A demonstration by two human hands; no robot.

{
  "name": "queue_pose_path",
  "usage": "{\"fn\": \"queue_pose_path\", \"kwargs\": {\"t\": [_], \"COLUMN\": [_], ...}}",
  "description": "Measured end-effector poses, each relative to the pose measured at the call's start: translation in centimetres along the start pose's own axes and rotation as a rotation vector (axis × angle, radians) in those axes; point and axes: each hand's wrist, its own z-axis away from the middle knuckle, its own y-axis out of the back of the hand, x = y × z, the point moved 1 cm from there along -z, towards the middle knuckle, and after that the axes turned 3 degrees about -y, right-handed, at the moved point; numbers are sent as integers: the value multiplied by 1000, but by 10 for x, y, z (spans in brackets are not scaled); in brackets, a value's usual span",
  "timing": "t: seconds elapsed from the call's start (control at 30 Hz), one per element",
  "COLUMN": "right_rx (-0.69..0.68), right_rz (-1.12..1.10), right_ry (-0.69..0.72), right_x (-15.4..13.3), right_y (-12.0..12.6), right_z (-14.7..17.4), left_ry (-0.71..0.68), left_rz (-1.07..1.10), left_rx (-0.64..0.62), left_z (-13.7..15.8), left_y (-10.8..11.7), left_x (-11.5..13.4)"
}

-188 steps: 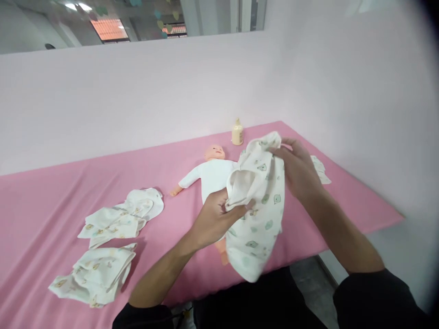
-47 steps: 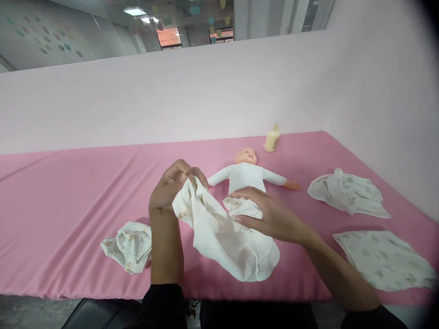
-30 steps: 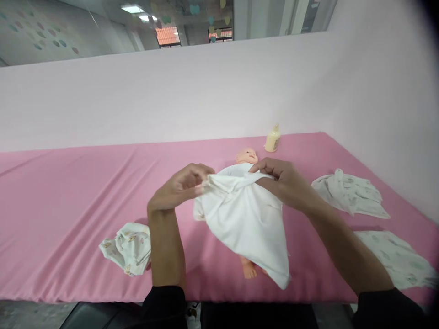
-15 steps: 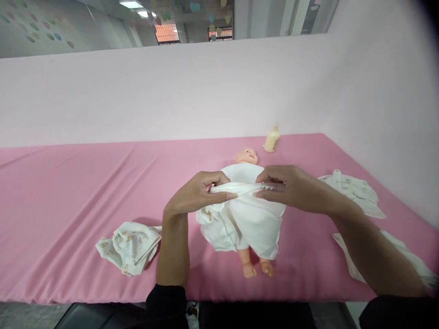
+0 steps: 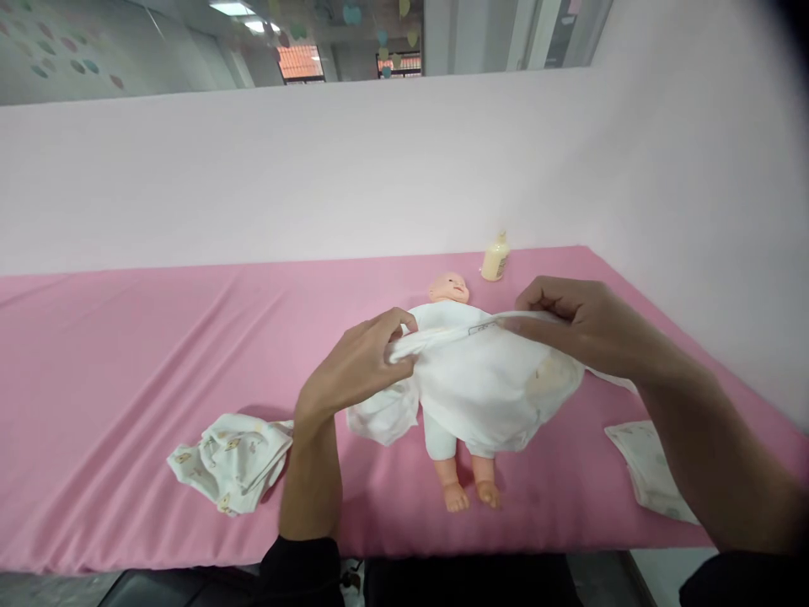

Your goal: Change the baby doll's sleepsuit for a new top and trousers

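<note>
Left hand [image 5: 360, 361] and right hand [image 5: 591, 324] pinch a white top [image 5: 484, 384] above a doll [image 5: 450, 287]; likely spreading it, which next calls for 2 even grips.

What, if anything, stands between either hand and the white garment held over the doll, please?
Nothing visible: the left hand and right hand grip the white garment directly. Its cloth hides part of the doll beneath.

Two hands [image 5: 354, 362] [image 5: 594, 324], one doll [image 5: 448, 310], one bottle [image 5: 495, 260], four loose garments [image 5: 486, 379] [image 5: 235, 459] [image 5: 650, 472] [image 5: 612, 378]
</note>
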Motion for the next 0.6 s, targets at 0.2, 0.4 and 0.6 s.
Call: {"fn": "queue_pose_path", "kwargs": {"t": [0.2, 0.4, 0.6], "right_rx": [144, 123, -173], "right_rz": [-8, 97, 179], "right_ry": [90, 79, 18], "right_x": [-15, -12, 12], "right_y": [-4, -2, -4], "right_z": [8, 8, 22], "left_ry": [-49, -165, -13], "left_rz": [-244, -42, 29], "left_rx": [264, 381, 264], "left_z": [-18, -2, 42], "left_y": [-28, 0, 39], "left_x": [12, 1, -13]}}
